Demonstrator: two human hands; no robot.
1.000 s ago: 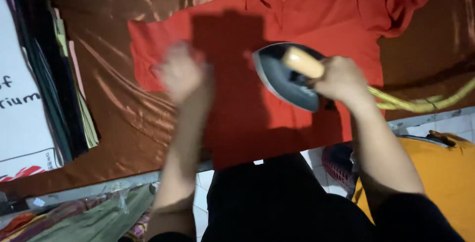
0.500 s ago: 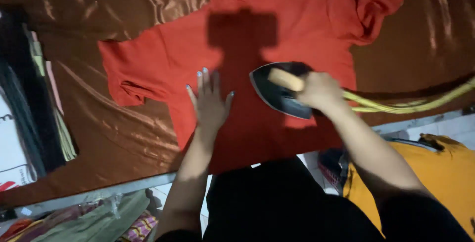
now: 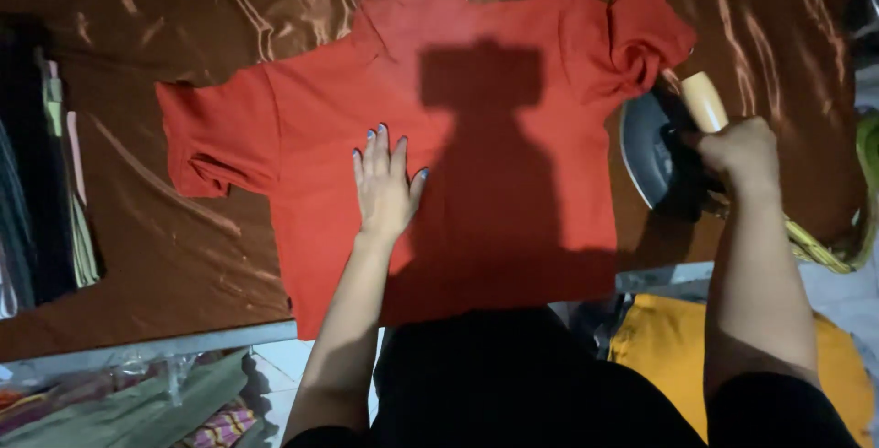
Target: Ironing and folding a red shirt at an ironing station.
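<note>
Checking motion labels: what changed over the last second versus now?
The right hand carried the iron off the red shirt to its right edge, onto the brown cloth. The left hand settled flat, fingers spread, on the shirt. Unchanged: grip on the iron's handle, shirt spread out.

Shiny brown cloth over the table. Stack of folded clothes at the left edge. Yellow fabric lower right, striped and green fabric lower left.

Brown satin-covered table carries 1 red shirt spread flat, an iron, folded clothes at left.
</note>
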